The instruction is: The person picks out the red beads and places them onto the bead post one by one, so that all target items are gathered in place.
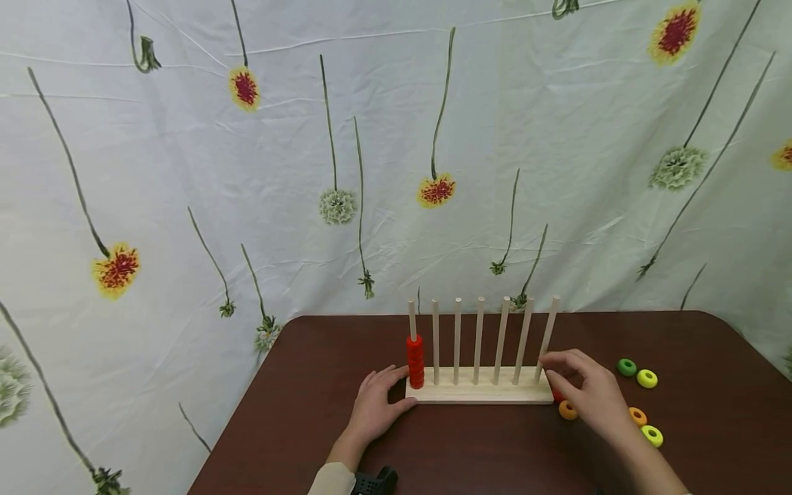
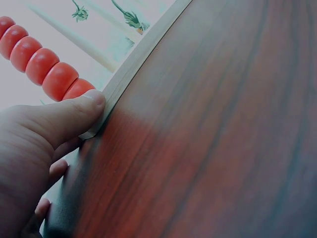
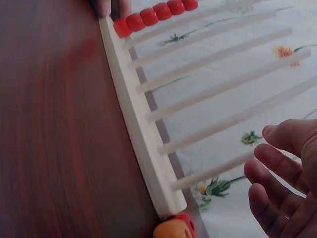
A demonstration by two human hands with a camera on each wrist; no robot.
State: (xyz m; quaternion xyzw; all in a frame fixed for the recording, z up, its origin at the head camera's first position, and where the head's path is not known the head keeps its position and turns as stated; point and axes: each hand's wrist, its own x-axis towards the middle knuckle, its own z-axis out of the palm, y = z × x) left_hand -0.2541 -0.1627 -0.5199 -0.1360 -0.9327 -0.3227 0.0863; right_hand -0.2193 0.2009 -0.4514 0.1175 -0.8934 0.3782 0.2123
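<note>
A pale wooden peg stand (image 1: 482, 393) with a row of several upright pegs is on the dark table. Stacked red beads (image 1: 416, 362) fill the lower part of its leftmost peg; the other pegs are bare. My left hand (image 1: 376, 405) grips the stand's left end, the thumb pressed on the front corner of the base (image 2: 141, 54) in the left wrist view. Beside the rightmost peg, my right hand (image 1: 588, 390) hovers with loosely bent fingers. The right wrist view shows nothing held in that hand (image 3: 290, 181).
An orange bead (image 1: 568, 410) and a partly hidden red bead (image 1: 558, 395) lie by the stand's right end. Farther right are a green bead (image 1: 626, 367), a yellow bead (image 1: 647, 379), and another orange and yellow one. A flower-patterned cloth (image 1: 396, 137) hangs behind the table (image 1: 297, 412).
</note>
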